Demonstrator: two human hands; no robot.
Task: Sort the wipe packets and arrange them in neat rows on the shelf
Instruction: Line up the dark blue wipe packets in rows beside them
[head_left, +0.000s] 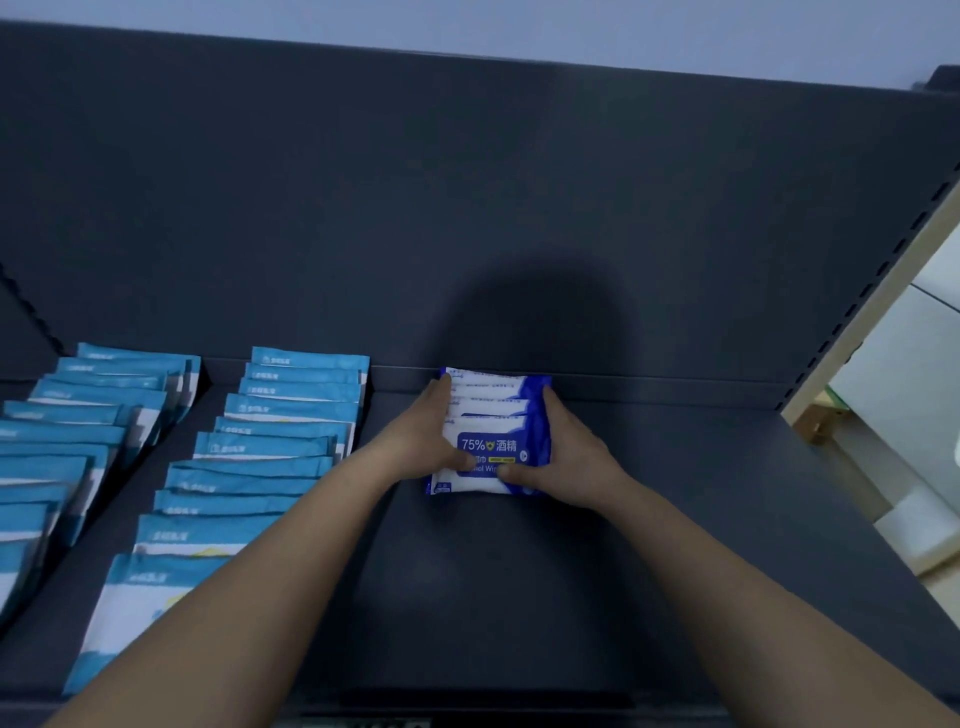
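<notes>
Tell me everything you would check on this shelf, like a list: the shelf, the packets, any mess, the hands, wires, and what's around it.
Surface: dark grey shelf with a dark back panel.
Job's things: light blue packets in two overlapping rows, left row and middle row; a short row of dark blue packets near the back panel.
Clutter: nothing seen.
Grippers: left grip and right grip hold the dark blue packets from both sides, thumbs on the front packet.
Cables: nothing seen.
Surroundings: slotted upright at the right, a pale surface beyond it.
</notes>
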